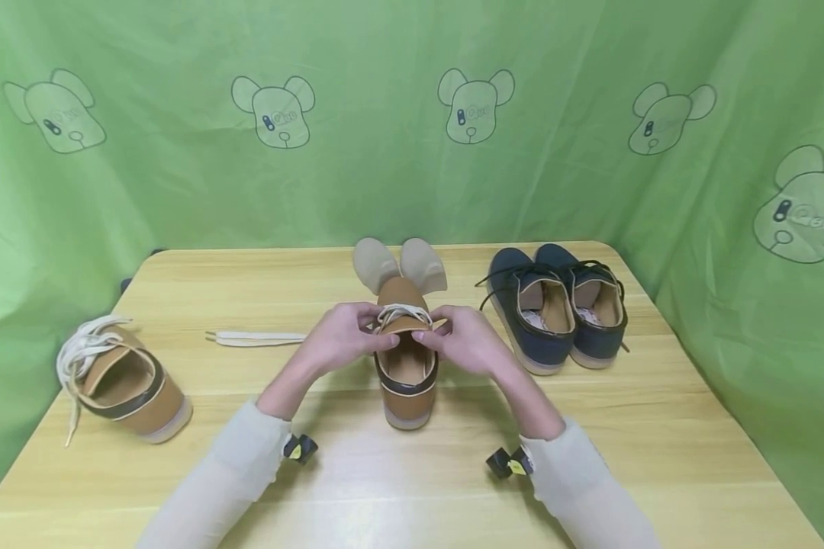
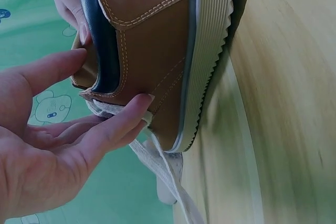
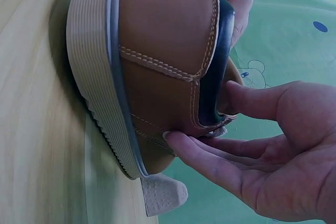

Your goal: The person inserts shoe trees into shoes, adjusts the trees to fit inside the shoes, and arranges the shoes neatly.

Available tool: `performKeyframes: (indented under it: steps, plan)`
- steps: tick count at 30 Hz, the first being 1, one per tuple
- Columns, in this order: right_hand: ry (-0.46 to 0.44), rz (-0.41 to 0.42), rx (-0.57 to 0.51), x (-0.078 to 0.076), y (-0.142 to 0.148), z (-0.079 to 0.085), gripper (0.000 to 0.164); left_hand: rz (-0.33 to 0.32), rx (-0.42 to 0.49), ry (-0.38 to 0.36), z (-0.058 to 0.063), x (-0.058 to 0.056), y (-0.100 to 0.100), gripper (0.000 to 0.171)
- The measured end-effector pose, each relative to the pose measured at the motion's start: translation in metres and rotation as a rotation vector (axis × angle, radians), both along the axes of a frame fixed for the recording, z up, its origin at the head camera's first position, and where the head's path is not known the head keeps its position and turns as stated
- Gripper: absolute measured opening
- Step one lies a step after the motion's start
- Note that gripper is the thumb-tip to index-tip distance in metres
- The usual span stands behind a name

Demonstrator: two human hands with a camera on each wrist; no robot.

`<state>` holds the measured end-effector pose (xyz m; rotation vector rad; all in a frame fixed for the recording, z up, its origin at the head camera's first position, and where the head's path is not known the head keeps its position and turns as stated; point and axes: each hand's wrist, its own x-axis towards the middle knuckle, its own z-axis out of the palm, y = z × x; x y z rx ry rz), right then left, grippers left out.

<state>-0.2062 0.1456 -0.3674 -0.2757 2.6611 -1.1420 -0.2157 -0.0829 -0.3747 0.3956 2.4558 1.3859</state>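
In the head view a brown shoe (image 1: 409, 404) stands at the middle of the table, heel toward me. My left hand (image 1: 343, 335) grips the left side of its opening, thumb over the inside edge and fingers against the outer side. From the other side my right hand (image 1: 468, 335) holds the shoe the same way. White laces (image 1: 403, 311) cross its front between the hands. In the left wrist view, loose lace ends (image 2: 168, 174) hang from the left side. The toe is partly hidden in both wrist views.
A second brown shoe (image 1: 152, 412) with bunched white laces sits at the left. Two grey shoe-shaped inserts (image 1: 422, 263) lie beyond the held shoe's toe. A pair of navy shoes (image 1: 545, 352) with dark laces stands at the right. Green cloth (image 1: 384, 191) hangs behind the table.
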Motion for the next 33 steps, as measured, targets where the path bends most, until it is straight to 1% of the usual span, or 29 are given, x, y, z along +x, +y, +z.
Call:
performKeyframes:
  steps: [6, 13, 19, 22, 25, 29, 33]
  plan:
    - [-0.013, 0.018, -0.023, -0.001, 0.002, 0.001, 0.047, 0.004, 0.017, -0.011, 0.001, 0.003, 0.001, 0.054]
    - [-0.047, 0.021, -0.064, -0.001, 0.005, 0.002, 0.046, 0.016, 0.0, 0.024, -0.001, 0.004, 0.001, 0.056]
    - [-0.068, 0.021, -0.08, -0.002, 0.006, 0.001, 0.048, 0.046, 0.078, -0.022, -0.005, 0.004, 0.0, 0.061]
    - [-0.082, 0.017, -0.104, -0.002, 0.008, 0.001, 0.046, 0.041, 0.129, -0.04, -0.007, 0.004, 0.001, 0.063]
    - [-0.091, 0.016, -0.117, -0.002, 0.009, 0.001, 0.046, 0.026, 0.161, -0.043, -0.009, 0.003, 0.0, 0.067]
    - [-0.094, 0.022, -0.114, -0.002, 0.009, 0.001, 0.049, 0.014, 0.158, -0.04, -0.011, 0.001, -0.002, 0.073]
    - [-0.092, 0.029, -0.112, -0.002, 0.008, 0.001, 0.049, 0.012, 0.153, -0.056, -0.011, -0.001, -0.004, 0.072]
